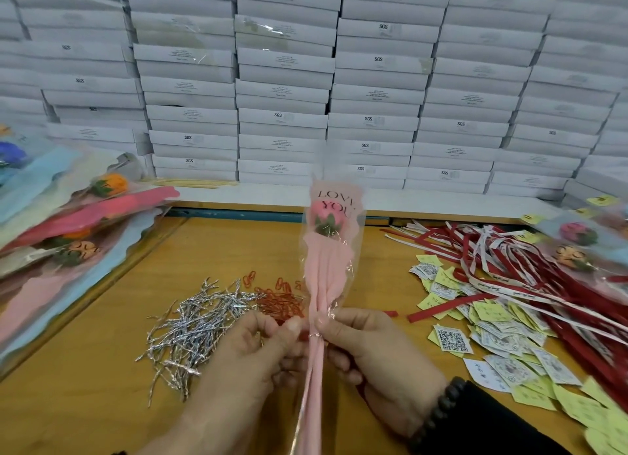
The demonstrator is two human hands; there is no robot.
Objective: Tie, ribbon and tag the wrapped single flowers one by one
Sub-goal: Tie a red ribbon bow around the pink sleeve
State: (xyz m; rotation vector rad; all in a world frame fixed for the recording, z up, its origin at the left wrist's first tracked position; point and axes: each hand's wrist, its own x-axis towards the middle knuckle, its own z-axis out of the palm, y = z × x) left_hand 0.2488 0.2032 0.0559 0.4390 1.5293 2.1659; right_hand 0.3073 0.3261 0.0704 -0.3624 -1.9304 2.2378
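Wrapped flower (331,251) stem end cut off at btm edge; box labels (283,89) too blurred to read.

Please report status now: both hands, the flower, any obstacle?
Left hand and right hand pinch pink wrapped flower at neck, upright. Tie on. Nothing in way.

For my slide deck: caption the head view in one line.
Both hands, left hand and right hand, pinch a pink wrapped flower upright at its neck.

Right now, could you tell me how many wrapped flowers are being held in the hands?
1: the pink wrapped flower, upright at centre, gripped at its neck by the left hand and right hand.
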